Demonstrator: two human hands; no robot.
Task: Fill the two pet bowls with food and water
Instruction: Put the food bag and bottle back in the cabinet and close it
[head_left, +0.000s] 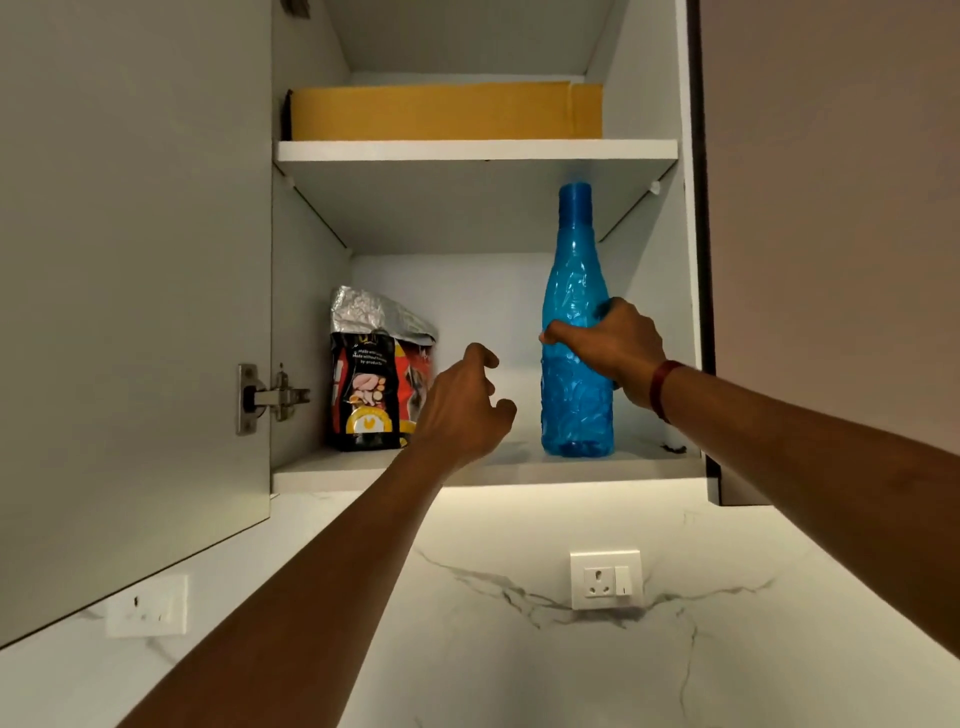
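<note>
On the cupboard's bottom shelf (337, 470), the upright blue bottle (571, 270) is gripped round its middle by the curled fingers of the right hand (613, 348), while the left hand (460, 410) is held empty, fingers loosely spread, between the bottle and the food bag (369, 384).

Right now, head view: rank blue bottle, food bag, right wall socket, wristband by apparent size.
1. blue bottle and food bag: about equal; bottle taller, bag wider.
2. wall socket
3. wristband
</note>
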